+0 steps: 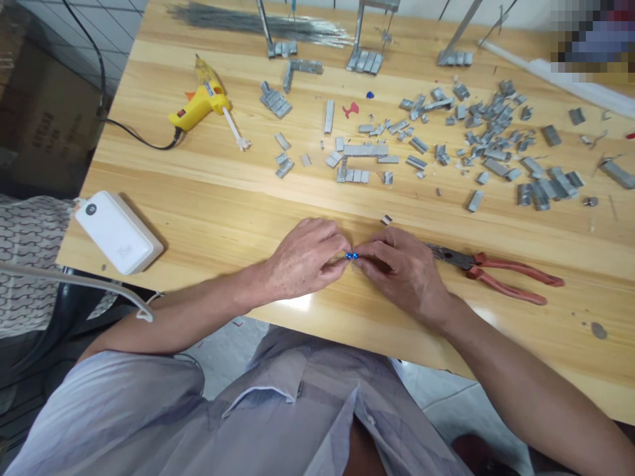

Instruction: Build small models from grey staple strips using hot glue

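Near the table's front edge, a small shiny blue piece (352,256) is pinched between the fingertips of both hands. My left hand (311,258) grips it from the left, thumb and fingers pressed together. From the right, my right hand (401,268) holds its other side in a pinch. The fingertips cover part of the piece, so its full shape cannot be made out. Pliers with red handles (516,268) lie just right of my right hand, their jaw tips partly hidden behind it. A small metal piece (386,220) lies just beyond that hand.
Many grey metal pieces (496,116) are scattered at the back right. A yellow glue gun (203,102) and a white power bank (119,231) lie on the left. Thin wires (258,25) and metal uprights (459,36) are at the back of the wooden table (223,198).
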Demonstrator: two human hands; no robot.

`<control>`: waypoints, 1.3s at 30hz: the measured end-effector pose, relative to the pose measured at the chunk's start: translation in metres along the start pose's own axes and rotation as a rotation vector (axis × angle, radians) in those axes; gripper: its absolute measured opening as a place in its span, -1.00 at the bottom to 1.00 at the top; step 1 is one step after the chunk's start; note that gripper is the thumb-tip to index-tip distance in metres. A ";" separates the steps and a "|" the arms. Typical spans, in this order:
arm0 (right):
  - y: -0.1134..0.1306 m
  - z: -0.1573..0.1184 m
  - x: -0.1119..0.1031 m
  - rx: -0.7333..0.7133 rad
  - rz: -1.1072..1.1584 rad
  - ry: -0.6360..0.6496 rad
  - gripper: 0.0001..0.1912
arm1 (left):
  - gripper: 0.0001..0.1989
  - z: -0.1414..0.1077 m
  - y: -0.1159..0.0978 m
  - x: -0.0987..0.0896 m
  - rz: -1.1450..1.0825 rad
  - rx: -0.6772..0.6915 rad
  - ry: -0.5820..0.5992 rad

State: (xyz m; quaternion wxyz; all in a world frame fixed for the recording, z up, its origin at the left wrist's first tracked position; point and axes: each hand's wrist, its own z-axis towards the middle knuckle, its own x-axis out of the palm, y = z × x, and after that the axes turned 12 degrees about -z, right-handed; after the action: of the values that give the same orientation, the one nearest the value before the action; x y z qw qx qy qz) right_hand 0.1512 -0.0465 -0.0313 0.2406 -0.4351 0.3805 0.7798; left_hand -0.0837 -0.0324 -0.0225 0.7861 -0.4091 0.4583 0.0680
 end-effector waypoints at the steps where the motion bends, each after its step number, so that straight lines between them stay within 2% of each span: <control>1: 0.000 0.000 0.000 -0.008 -0.001 -0.006 -0.87 | -0.91 0.000 -0.001 0.000 0.003 -0.006 0.002; 9: -0.001 0.000 0.000 -0.015 -0.007 0.014 -0.87 | -0.67 0.000 -0.003 0.002 0.042 0.003 -0.001; 31: 0.002 0.001 -0.002 -0.008 -0.006 -0.007 -0.87 | -0.71 -0.001 -0.007 0.004 0.066 -0.042 0.012; 39: 0.002 0.000 -0.001 -0.005 -0.011 -0.001 -0.86 | -0.64 -0.002 -0.007 0.003 0.069 -0.052 0.020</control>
State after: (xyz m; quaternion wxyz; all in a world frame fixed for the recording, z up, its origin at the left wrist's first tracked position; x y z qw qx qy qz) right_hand 0.1504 -0.0475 -0.0295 0.2442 -0.4375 0.3761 0.7794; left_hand -0.0794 -0.0394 -0.0213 0.7678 -0.4141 0.4781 0.1028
